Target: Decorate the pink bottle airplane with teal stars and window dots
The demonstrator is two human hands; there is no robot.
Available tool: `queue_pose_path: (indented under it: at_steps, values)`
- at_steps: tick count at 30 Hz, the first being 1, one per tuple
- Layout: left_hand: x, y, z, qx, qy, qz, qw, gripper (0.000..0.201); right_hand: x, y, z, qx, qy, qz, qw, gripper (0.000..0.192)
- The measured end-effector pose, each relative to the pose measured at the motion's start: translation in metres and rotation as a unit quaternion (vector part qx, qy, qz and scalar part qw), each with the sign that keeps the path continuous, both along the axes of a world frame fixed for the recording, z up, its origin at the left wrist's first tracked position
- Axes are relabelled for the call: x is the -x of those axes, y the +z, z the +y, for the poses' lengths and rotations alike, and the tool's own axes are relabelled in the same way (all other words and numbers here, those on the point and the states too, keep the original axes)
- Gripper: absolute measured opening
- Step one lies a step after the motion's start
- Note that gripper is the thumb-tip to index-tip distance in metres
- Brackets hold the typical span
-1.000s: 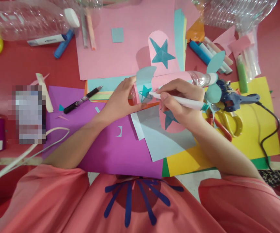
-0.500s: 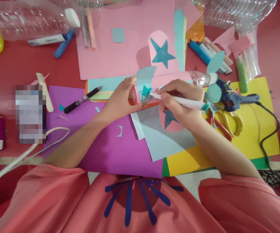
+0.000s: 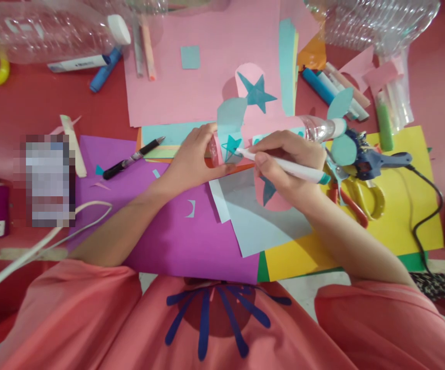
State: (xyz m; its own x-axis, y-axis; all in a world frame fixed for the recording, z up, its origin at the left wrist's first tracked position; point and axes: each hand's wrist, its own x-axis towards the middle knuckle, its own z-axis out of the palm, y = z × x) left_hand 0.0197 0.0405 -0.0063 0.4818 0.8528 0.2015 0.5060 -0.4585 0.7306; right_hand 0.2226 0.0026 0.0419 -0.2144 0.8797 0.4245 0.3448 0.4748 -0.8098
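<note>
A plastic bottle (image 3: 317, 128) wrapped in pink paper lies sideways in front of me, its neck to the right. My left hand (image 3: 192, 160) is closed around its base end, thumb below and fingers behind. In my right hand (image 3: 292, 160) is a white marker (image 3: 297, 170) with a teal end, its tip at a teal star (image 3: 232, 147) drawn on the light blue paper band. Pink rounded flaps with dark teal stars stick out above (image 3: 256, 93) and below (image 3: 267, 194) the bottle. Light blue rounded pieces (image 3: 342, 149) stand by the cap.
A glue gun (image 3: 384, 162) with a black cord, scissors (image 3: 372, 200) and yellow paper (image 3: 407, 216) are at right. Purple paper (image 3: 207, 236), a black pen (image 3: 133, 158) and a phone (image 3: 49, 180) lie left. Large clear bottles (image 3: 53, 31) and markers (image 3: 318, 86) lie farther back.
The bottle has rolled slightly, so its upper star flap sits lower and a teal-dotted strip shows beside my right hand. The marker tip has shifted a little left on the star.
</note>
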Motion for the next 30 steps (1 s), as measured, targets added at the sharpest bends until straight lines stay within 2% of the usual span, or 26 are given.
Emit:
queue_pose_path:
  at_steps: [5, 9, 16, 21, 26, 30]
  values:
    - [-0.001, 0.003, 0.000, -0.012, 0.001, 0.034, 0.999, 0.061, 0.000, -0.008, 0.003, -0.056, -0.005, -0.069, 0.996, 0.019]
    - [-0.001, 0.005, -0.001, -0.012, 0.004, 0.049, 0.999, 0.055, -0.001, -0.011, 0.004, -0.082, 0.002, -0.070, 0.994, 0.011]
    - [0.000, 0.004, 0.001, -0.016, 0.001, 0.047, 0.999, 0.050, -0.002, -0.011, 0.004, -0.068, 0.011, -0.095, 0.993, 0.014]
    - [0.001, 0.002, 0.001, -0.019, -0.009, 0.046, 0.999, 0.059, -0.003, -0.010, 0.003, -0.086, 0.021, -0.117, 0.989, 0.015]
    - [0.002, -0.001, 0.003, -0.018, -0.015, 0.043, 0.999, 0.068, -0.003, -0.006, 0.002, -0.072, 0.040, -0.121, 0.989, 0.013]
    - [0.001, 0.000, 0.003, -0.011, -0.015, 0.037, 0.999, 0.058, 0.000, -0.006, 0.003, -0.105, 0.015, -0.089, 0.990, 0.015]
